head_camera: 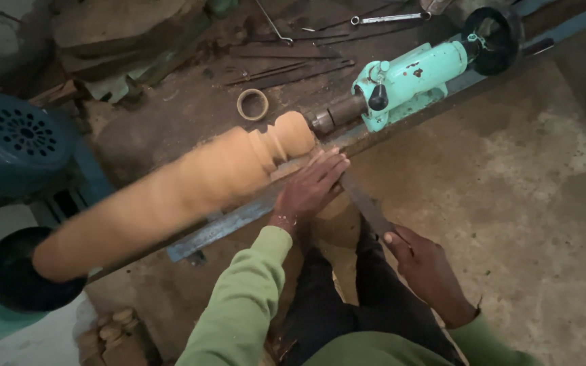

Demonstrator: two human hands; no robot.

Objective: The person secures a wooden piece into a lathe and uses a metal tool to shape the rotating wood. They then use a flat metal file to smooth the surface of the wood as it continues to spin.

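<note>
Left hand flat, fingers extended, pinning long flat steel chisel near spinning orange-tan turned wooden spindle; right hand gripping chisel's rear, axis crosswise.

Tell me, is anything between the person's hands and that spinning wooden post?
Only the metal rail and the long chisel. The left hand presses on the rail beside the wooden post; the right hand grips the chisel's rear end. The chisel's tip is hidden.

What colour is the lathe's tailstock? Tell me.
Pale turquoise tailstock, with rusty chips; head view.
</note>
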